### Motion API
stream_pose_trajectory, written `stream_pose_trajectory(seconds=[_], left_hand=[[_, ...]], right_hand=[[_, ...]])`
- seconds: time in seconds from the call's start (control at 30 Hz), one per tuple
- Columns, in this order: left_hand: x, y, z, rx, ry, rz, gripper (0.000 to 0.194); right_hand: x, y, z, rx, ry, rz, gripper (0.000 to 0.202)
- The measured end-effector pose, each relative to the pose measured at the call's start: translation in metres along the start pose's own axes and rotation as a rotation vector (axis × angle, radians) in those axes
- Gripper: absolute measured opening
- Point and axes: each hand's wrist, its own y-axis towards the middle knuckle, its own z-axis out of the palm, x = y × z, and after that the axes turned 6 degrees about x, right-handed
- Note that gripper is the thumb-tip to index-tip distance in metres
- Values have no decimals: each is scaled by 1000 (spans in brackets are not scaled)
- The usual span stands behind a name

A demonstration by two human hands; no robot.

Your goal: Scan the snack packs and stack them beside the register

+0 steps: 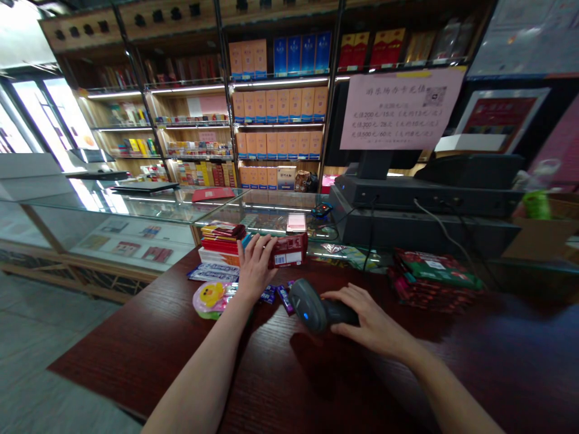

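Scanner handle (342, 313) partly hidden by right hand (364, 314), forearms (199, 367) cut off

Clock positions are read from the view centre.
- Scanner (307, 306), 6 o'clock: dark grey, blue light (306, 316).
- Box (297, 243), 6 o'clock: dark red, white label (288, 258).
- Toy pack (199, 302), 8 o'clock: pink and green, yellow duck figure (211, 294).
- Tabletop (149, 355), 7 o'clock: red-brown, streaked wood grain.
- Sign (362, 140), 2 o'clock: pink, dark lettering, black-and-white QR code (435, 96).
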Motion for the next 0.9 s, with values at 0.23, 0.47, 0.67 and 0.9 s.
stream_pose_trajectory(seconds=[0.23, 0.47, 0.67, 0.9], left_hand=[[1, 0, 1, 4, -5, -1, 75], [-2, 0, -5, 10, -12, 3, 78], [-1, 0, -4, 4, -26, 3, 79], [0, 0, -4, -1, -25, 2, 82]], right_hand=[[-2, -1, 0, -17, 16, 16, 45], [-8, 0, 1, 14, 19, 31, 49], [-25, 1, 9, 74, 17, 78, 62], [-30, 1, 14, 101, 19, 114, 68]])
